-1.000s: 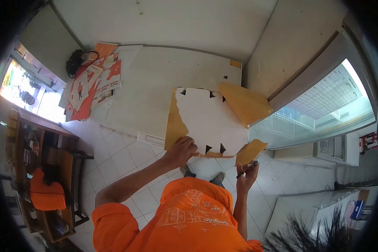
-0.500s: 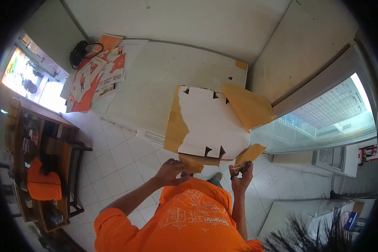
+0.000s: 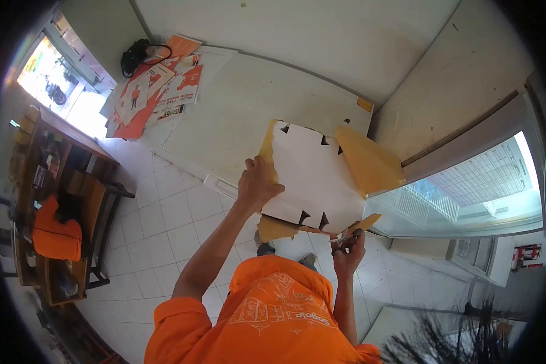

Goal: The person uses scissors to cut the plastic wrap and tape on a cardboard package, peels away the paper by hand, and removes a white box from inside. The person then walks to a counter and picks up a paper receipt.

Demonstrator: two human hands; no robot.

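"Steadying that white sheet (image 3: 312, 176), could the hands spoil it?"

"It might tear if the left hand (image 3: 258, 182), fingers gripping its left edge, pulls against the right hand (image 3: 349, 247), whose fingers clasp what may be scissors (image 3: 338, 241), too blurred to tell."

"Counts?"

"One sheet, just right of the left fingers; four brown paper parts (image 3: 370, 165) around it; one tool; five dark notches (image 3: 324, 141)."

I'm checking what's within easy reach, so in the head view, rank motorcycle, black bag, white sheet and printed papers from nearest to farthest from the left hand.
From the left hand:
1. White sheet: under its thumb.
2. Printed papers: left end of the table.
3. Black bag: just beyond the papers.
4. Motorcycle: outside, far left.
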